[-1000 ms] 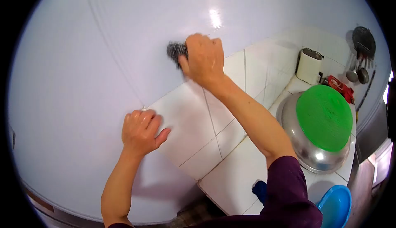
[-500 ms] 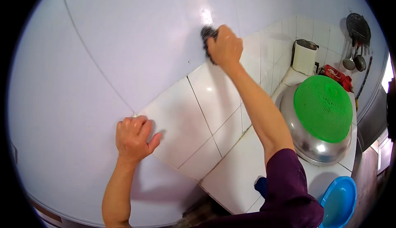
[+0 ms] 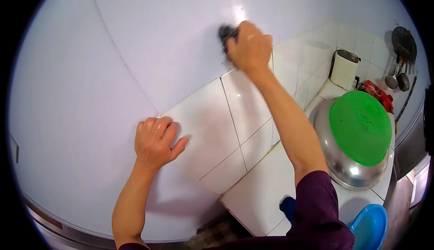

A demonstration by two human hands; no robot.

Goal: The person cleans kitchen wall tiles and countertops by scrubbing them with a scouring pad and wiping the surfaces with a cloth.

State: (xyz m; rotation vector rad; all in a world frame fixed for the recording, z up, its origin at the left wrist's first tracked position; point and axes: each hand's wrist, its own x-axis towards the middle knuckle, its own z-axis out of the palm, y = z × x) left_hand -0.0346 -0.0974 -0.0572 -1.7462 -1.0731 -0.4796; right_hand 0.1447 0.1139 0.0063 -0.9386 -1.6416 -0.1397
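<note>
My right hand [image 3: 251, 46] is closed around a dark scouring pad [image 3: 227, 33], blurred at its edges, and presses it to the pale wall [image 3: 158, 37] just above the top edge of the white tiles [image 3: 205, 109]. A wet, shiny patch shows on the wall above it. Lower left, my left hand [image 3: 156, 141] rests against the wall by the tiles' left corner, thumb spread and fingers slightly bent. Its fingertips are near a small white bit at the lower end of a thin cable [image 3: 120, 53]. Nothing shows in that hand.
At right, a green mesh basket [image 3: 361, 128] lies upside down on an upturned metal bowl [image 3: 332, 155]. Behind are a cream container [image 3: 345, 69], a red packet [image 3: 377, 94] and hanging utensils [image 3: 402, 46]. A blue basin [image 3: 370, 227] and dark blue cloth [image 3: 287, 208] are nearer.
The camera view has shifted a little. Against the wall, my right hand and the scouring pad have moved slightly left. My left hand keeps about the same place by the tile corner.
</note>
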